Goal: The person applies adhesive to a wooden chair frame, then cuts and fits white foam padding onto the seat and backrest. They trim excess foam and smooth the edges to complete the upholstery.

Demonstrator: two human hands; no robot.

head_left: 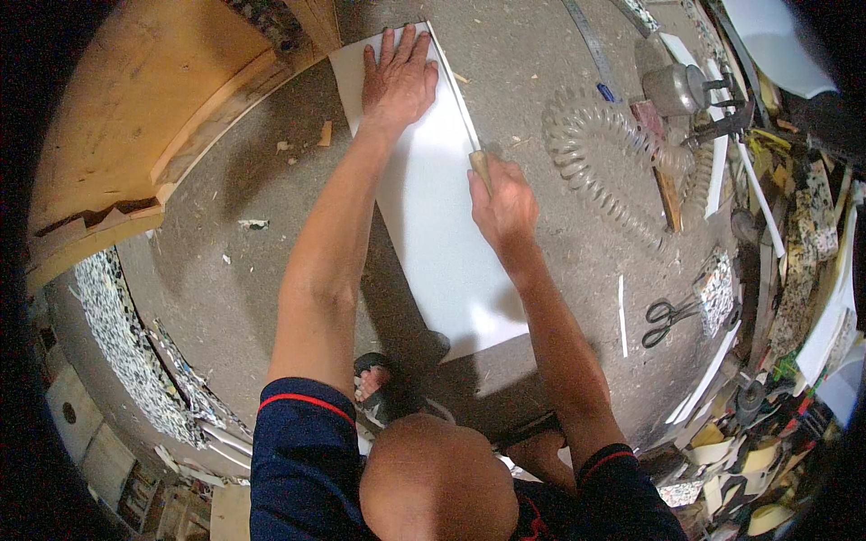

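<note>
My left hand (400, 79) lies with fingers slightly spread on the upper part of a long white sheet (437, 248) on the floor. My right hand (503, 203) is closed around the wooden handle (480, 167) of a long, thin cutting tool, whose narrow blade runs along the sheet's right edge toward its top corner. The sheet lies at a slant beneath both forearms.
A curved plywood piece (131, 108) stands at upper left. To the right lie a coiled hose (577, 153), metal ruler (586, 41), spray gun (677, 88), scissors (658, 325) and piled offcuts (812, 243). Speckled foam (135, 352) lies at left. My bare knee (437, 469) is below.
</note>
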